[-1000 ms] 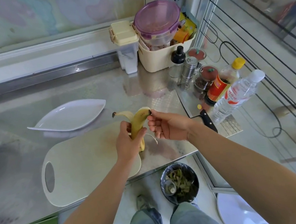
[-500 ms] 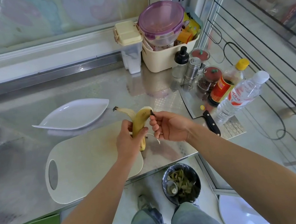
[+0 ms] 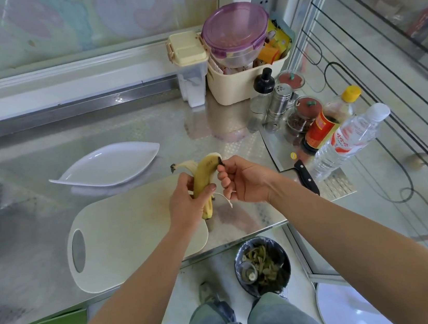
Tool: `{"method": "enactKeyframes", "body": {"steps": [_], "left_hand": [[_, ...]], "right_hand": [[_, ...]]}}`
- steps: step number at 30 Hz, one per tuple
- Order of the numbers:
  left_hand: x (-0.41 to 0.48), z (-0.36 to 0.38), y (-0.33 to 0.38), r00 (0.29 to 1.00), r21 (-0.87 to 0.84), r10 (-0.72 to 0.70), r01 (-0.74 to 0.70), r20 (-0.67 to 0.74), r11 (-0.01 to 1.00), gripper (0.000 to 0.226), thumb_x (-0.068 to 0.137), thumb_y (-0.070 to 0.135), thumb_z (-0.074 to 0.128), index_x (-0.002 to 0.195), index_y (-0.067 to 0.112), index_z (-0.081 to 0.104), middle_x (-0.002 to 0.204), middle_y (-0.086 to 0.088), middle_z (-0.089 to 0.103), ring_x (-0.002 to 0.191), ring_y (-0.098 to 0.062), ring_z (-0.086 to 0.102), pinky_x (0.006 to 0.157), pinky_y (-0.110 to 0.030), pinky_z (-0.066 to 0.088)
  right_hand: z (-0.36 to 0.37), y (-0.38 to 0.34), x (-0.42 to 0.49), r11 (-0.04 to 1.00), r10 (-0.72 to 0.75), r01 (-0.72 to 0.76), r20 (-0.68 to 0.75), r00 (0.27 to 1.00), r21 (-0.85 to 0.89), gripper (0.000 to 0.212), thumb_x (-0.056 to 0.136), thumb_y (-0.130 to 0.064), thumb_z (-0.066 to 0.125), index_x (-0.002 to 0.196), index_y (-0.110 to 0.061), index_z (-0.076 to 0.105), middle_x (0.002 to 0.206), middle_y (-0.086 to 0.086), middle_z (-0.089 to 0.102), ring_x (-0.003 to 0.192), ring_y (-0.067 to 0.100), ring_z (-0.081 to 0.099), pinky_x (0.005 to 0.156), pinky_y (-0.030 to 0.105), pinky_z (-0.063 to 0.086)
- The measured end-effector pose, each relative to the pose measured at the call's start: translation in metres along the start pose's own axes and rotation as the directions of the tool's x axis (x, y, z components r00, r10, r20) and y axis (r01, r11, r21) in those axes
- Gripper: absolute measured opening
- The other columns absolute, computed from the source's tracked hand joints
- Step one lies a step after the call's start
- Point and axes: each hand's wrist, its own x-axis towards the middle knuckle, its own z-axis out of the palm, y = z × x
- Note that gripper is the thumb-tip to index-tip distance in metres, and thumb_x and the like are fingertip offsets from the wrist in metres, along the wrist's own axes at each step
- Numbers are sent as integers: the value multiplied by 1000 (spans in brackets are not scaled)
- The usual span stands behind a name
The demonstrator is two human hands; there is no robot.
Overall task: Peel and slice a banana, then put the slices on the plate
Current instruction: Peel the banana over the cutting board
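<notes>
Grips the banana point(image 3: 205, 175) low in the left hand point(image 3: 186, 206), mid-frame above the cutting board point(image 3: 124, 233), long axis tilting upward. Pinches the peel point(image 3: 219, 162) at its top end with the right hand point(image 3: 242, 182) (just rightward); strip downward along that axis, likely.

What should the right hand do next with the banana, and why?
Probably pull the pinched peel down toward the base. The right hand pinches peel at the tip of the banana, the left hand grips its middle, and the facing side is unpeeled.
</notes>
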Motion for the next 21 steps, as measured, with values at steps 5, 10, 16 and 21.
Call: {"method": "enactKeyframes", "body": {"steps": [5, 10, 16, 21], "left_hand": [[-1, -2, 2, 989, -91, -67, 79, 129, 993, 41, 71, 49, 69, 84, 17, 46, 80, 0, 59, 70, -21, 58, 63, -38, 48], [-7, -2, 8, 929, -417, -192, 318, 317, 851, 39, 83, 39, 64, 104, 9, 50, 100, -13, 65, 85, -24, 67, 69, -40, 57], [2, -3, 18, 934, -637, -288, 356, 212, 684, 22, 94, 32, 54, 99, 11, 48, 91, -9, 65, 75, -19, 67, 63, -34, 55], [12, -16, 17, 911, -763, -380, 357, 158, 539, 25, 97, 31, 50, 111, 11, 47, 94, -8, 65, 82, -23, 67, 64, -39, 55]], "right_hand": [[2, 2, 2, 1000, -21, 21, -80, 997, -2, 21, 86, -19, 49, 65, -17, 53, 55, -5, 48, 45, 7, 41, 52, 19, 33], [3, 4, 2, 987, -103, 93, -70, 992, -132, 25, 87, -19, 48, 63, -17, 50, 56, -5, 45, 45, 9, 38, 54, 22, 33], [-12, 13, 2, 875, -61, 57, 9, 998, -481, 28, 91, -18, 49, 63, -16, 52, 60, -1, 45, 50, 10, 37, 57, 24, 31], [-38, 13, -6, 773, -2, 23, 34, 999, -634, 21, 95, -18, 47, 75, -15, 52, 67, -2, 51, 56, 9, 46, 64, 23, 41]]}}
